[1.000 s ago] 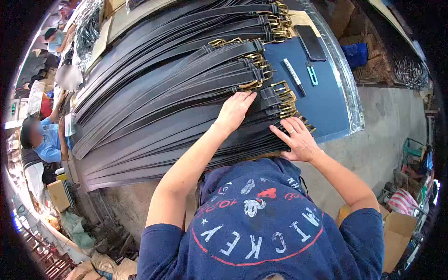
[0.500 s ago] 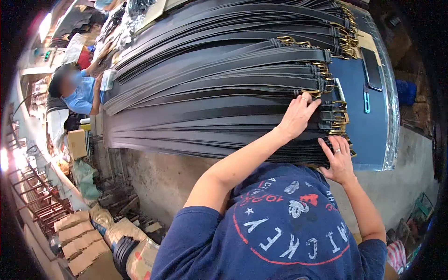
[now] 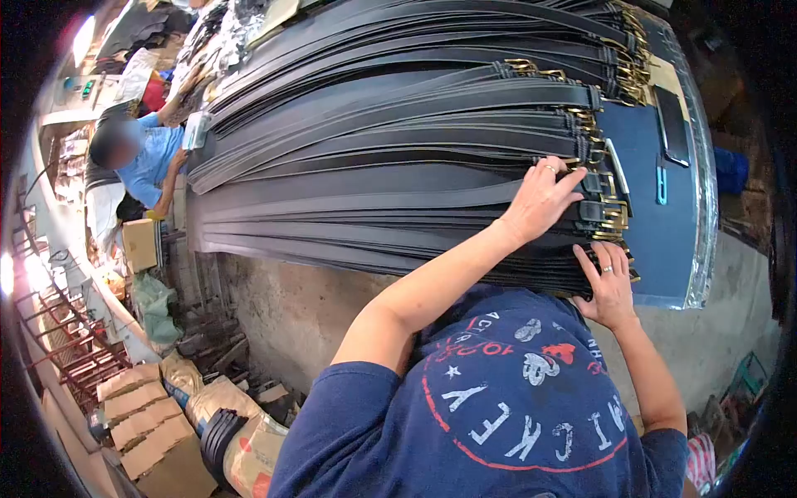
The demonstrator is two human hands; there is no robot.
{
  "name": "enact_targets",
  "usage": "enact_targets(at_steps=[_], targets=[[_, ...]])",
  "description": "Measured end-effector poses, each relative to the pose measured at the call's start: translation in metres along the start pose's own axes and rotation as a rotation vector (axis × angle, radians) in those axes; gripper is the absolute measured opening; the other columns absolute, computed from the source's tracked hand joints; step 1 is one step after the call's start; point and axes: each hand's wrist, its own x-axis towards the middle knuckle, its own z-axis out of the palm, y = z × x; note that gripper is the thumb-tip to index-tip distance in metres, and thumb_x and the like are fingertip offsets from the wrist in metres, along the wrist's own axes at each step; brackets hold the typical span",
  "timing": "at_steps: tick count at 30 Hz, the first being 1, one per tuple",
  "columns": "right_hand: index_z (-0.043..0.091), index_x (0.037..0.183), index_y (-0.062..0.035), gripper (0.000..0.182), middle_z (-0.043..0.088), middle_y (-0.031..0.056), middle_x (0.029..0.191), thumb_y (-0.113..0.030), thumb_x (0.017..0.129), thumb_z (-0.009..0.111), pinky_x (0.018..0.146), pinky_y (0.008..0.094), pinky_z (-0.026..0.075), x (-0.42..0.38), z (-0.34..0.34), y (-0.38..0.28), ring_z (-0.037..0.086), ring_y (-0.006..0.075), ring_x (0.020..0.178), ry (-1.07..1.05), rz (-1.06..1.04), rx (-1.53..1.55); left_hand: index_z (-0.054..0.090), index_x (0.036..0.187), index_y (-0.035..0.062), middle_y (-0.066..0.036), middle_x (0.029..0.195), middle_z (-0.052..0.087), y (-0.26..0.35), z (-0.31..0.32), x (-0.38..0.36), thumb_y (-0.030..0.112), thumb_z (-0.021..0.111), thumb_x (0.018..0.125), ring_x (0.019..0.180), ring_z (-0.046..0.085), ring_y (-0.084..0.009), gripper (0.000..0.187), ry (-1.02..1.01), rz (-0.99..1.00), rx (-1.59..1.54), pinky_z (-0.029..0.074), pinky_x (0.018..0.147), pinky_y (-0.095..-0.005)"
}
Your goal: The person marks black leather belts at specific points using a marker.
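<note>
Dozens of black belts (image 3: 374, 166) are lying stacked and fanned across the bench (image 3: 656, 241), covering nearly all of it; only a blue strip at the right end is showing, edged by clear plastic sheeting (image 3: 704, 191). Each belt's long axis is running left to right across the view, the plain tips pointing left and overhanging the bench edge, the brass buckles (image 3: 614, 212) pointing right; how deep the pile goes is impossible to make out, since the lower layers are hidden. The wearer's own navy shirt (image 3: 498, 407) is blocking the near edge of the stack. A co-worker in a blue top (image 3: 154, 162) is sitting at the far left, partly cut off. The left hand (image 3: 540, 199) is pressing flat on the belts just short of the buckles, fingers spread apart, gripping nothing. The right hand (image 3: 610, 286) is resting against the near side of the pile, fingers likewise splayed, a ring showing. A dark phone (image 3: 671, 124) and a small teal tool (image 3: 662, 184) are lying on the bare blue strip.
</note>
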Motion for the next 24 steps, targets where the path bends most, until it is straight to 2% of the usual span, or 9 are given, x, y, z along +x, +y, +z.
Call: enact_targets(at_steps=[5, 7, 9, 13, 15, 16, 19, 20, 24], targets=[[0.049, 0.139, -0.0124, 0.094, 0.048, 0.0176, 0.127, -0.024, 0.053, 0.084, 0.108, 0.0517, 0.035, 0.001, -0.006, -0.001, 0.044, 0.0384, 0.123, 0.011, -0.007, 0.011, 0.066, 0.117, 0.0075, -0.012, 0.092, 0.061, -0.001, 0.003, 0.004, 0.012, 0.075, 0.079, 0.084, 0.062, -0.0299, 0.039, 0.077, 0.056, 0.073, 0.053, 0.073, -0.0370], [0.050, 0.139, -0.0124, 0.091, 0.049, 0.0175, 0.126, -0.026, 0.055, 0.084, 0.108, 0.0513, 0.035, 0.002, -0.006, -0.001, 0.045, 0.0379, 0.122, 0.017, -0.012, 0.004, 0.065, 0.120, 0.0086, -0.011, 0.092, 0.061, 0.000, 0.004, 0.001, 0.012, 0.072, 0.082, 0.079, 0.062, -0.0297, 0.038, 0.031, 0.035, 0.061, 0.053, 0.070, -0.0369], [0.050, 0.139, -0.0118, 0.089, 0.050, 0.0179, 0.125, -0.028, 0.057, 0.083, 0.107, 0.0509, 0.035, 0.002, -0.007, -0.002, 0.045, 0.0377, 0.122, 0.013, -0.014, -0.009, 0.065, 0.120, 0.0094, -0.009, 0.093, 0.060, 0.002, 0.004, -0.007, 0.013, 0.071, 0.083, 0.082, 0.062, -0.0286, 0.038, -0.025, 0.045, 0.045, 0.053, 0.073, -0.0365], [0.049, 0.140, -0.0113, 0.091, 0.049, 0.0188, 0.127, -0.029, 0.058, 0.084, 0.108, 0.0507, 0.034, 0.000, -0.006, 0.000, 0.045, 0.0379, 0.122, -0.005, -0.024, -0.009, 0.060, 0.129, 0.0092, -0.009, 0.106, 0.060, 0.004, 0.003, -0.025, 0.018, 0.072, 0.082, 0.099, 0.060, -0.0278, 0.049, -0.167, 0.139, 0.124, 0.049, 0.086, -0.0389], [0.048, 0.140, -0.0115, 0.092, 0.048, 0.0189, 0.128, -0.030, 0.058, 0.084, 0.108, 0.0507, 0.034, 0.000, -0.004, 0.001, 0.045, 0.0380, 0.123, -0.006, -0.028, -0.014, 0.056, 0.133, 0.0079, -0.010, 0.114, 0.059, 0.005, 0.002, -0.031, 0.020, 0.072, 0.081, 0.108, 0.057, -0.0280, 0.056, -0.168, 0.169, 0.197, 0.047, 0.092, -0.0404], [0.047, 0.141, -0.0123, 0.093, 0.048, 0.0188, 0.129, -0.029, 0.058, 0.083, 0.109, 0.0506, 0.034, 0.000, -0.004, 0.001, 0.044, 0.0379, 0.123, -0.011, -0.029, -0.011, 0.049, 0.140, 0.0055, -0.011, 0.126, 0.054, 0.002, 0.003, -0.035, 0.027, 0.073, 0.080, 0.118, 0.052, -0.0293, 0.069, -0.244, 0.172, 0.218, 0.043, 0.097, -0.0419], [0.047, 0.142, -0.0130, 0.093, 0.048, 0.0186, 0.129, -0.029, 0.058, 0.083, 0.109, 0.0506, 0.033, -0.001, -0.005, 0.001, 0.044, 0.0378, 0.123, -0.014, -0.025, -0.020, 0.045, 0.142, 0.0037, -0.011, 0.130, 0.052, 0.003, -0.010, -0.035, 0.035, 0.073, 0.079, 0.122, 0.049, -0.0287, 0.076, -0.351, 0.171, 0.172, 0.042, 0.099, -0.0410], [0.047, 0.142, -0.0132, 0.093, 0.048, 0.0185, 0.129, -0.029, 0.058, 0.083, 0.109, 0.0506, 0.033, -0.001, -0.005, 0.001, 0.044, 0.0377, 0.123, -0.013, -0.024, -0.020, 0.040, 0.146, 0.0036, -0.012, 0.134, 0.049, 0.003, -0.014, -0.034, 0.040, 0.073, 0.077, 0.124, 0.046, -0.0284, 0.084, -0.410, 0.176, 0.179, 0.040, 0.101, -0.0409], [0.046, 0.142, -0.0136, 0.093, 0.048, 0.0184, 0.129, -0.030, 0.059, 0.083, 0.109, 0.0505, 0.033, -0.001, -0.005, 0.001, 0.044, 0.0378, 0.123, -0.015, -0.027, -0.023, 0.036, 0.147, 0.0010, -0.013, 0.132, 0.053, -0.006, -0.010, -0.034, 0.041, 0.068, 0.082, 0.117, 0.052, -0.0271, 0.082, -0.432, 0.238, 0.284, 0.043, 0.100, -0.0375]])
